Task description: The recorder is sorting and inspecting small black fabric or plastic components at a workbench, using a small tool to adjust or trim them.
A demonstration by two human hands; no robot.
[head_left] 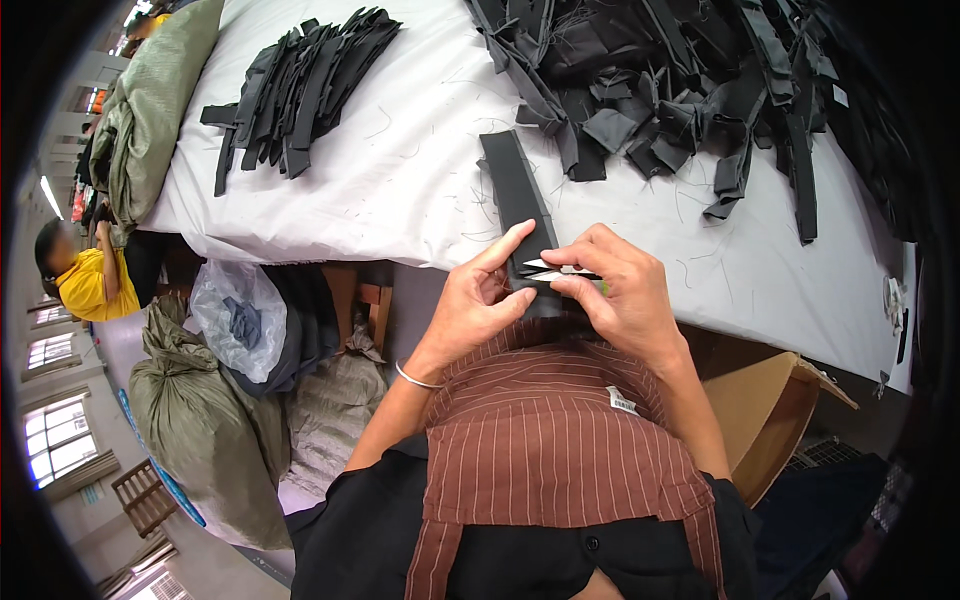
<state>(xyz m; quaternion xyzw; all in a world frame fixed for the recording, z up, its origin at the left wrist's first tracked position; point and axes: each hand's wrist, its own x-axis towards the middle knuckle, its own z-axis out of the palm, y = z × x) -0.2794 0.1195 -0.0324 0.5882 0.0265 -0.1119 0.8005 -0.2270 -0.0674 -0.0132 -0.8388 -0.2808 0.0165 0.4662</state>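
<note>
My left hand [468, 308] grips the lower part of a black fabric strip [517, 188] between thumb and fingers, at the table's near edge. The strip's far end lies on the white-covered table [410, 150]. In my right hand [632, 298] is a small pair of thread snips [545, 269]. Their pale, pointed blades stand apart and reach over the strip, close to my left fingertips. Whether a thread lies between the blades is too small to tell. My right fingers cover most of the snips' handle.
A bundle of black strips [305, 92] lies far left on the table, a larger heap of black pieces [640, 110] far right. Loose threads are scattered about. A cardboard box [765, 410] stands below right. Sacks [195, 410] and a clear plastic bag [240, 315] stand left, beyond them a person in yellow [98, 280].
</note>
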